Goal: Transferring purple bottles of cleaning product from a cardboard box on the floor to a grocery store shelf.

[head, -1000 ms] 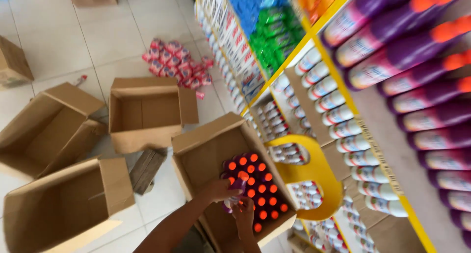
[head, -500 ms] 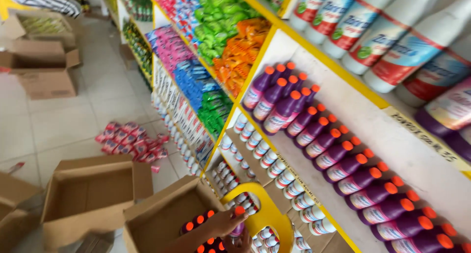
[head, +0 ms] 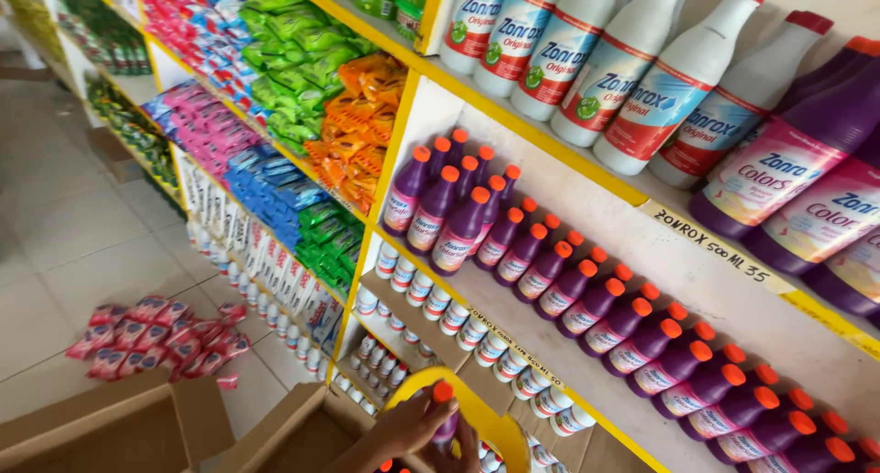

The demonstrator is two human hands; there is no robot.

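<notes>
Here, at the bottom edge of the head view, your hands meet around a small purple bottle with an orange cap [head: 444,416]. One hand [head: 408,429], coming up from the lower left, has its fingers [head: 431,411] curled round the bottle's body just below the cap; which of your two hands this is cannot be told from the view. A second hand [head: 456,456] shows only as a few fingers under the bottle at the frame edge, and whether it grips anything cannot be told.

The bottle stands upright, just in front of a curved yellow shelf fitting [head: 481,423] and above an open cardboard box [head: 298,432], where another orange cap shows at the frame edge. A second open cardboard box [head: 110,432] lies to the left on the tiled floor [head: 82,253], near a pile of red and pink sachet packs [head: 160,335].

To the right, rows of matching purple bottles with orange caps [head: 587,299] fill a white shelf with yellow edging [head: 513,340]. Above it stand large white bottles with red caps [head: 587,56] and large purple bottles [head: 797,170]. Below it, small white bottles [head: 440,308] stand in rows. Further left, green, orange, blue and pink packets [head: 302,79] are stacked on the shelves.
</notes>
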